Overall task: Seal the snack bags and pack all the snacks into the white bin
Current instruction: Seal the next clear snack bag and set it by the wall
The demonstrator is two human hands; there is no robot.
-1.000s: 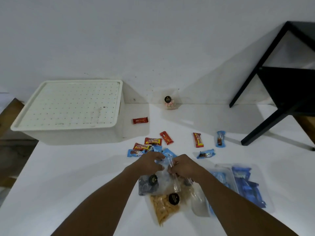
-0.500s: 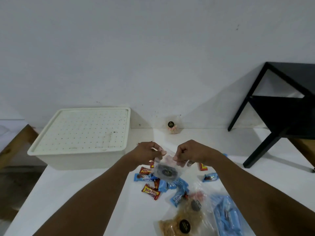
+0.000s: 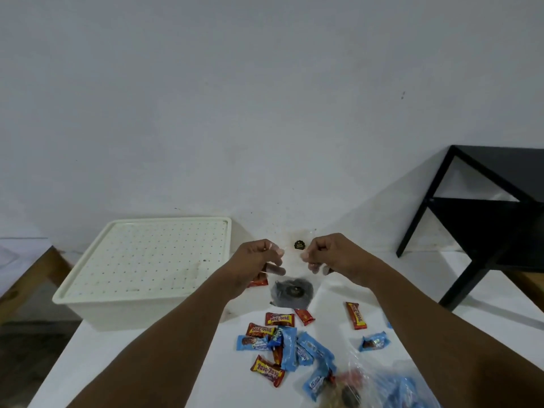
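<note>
Clear snack bag (image 3: 290, 290) hangs mid-frame, its mouth apparently pinched by fingers of left hand (image 3: 255, 262) and right hand (image 3: 331, 257); uneven pressing could leave the seal gapped, spilling contents.

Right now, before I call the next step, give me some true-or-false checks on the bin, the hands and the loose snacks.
1. The white bin has its lid on. True.
2. The left hand and right hand both pinch the top of the clear bag of dark snacks. True.
3. The loose wrapped snacks are already in the bin. False: they lie on the white table.
4. The black side table stands left of the bin. False: it stands on the right.
</note>
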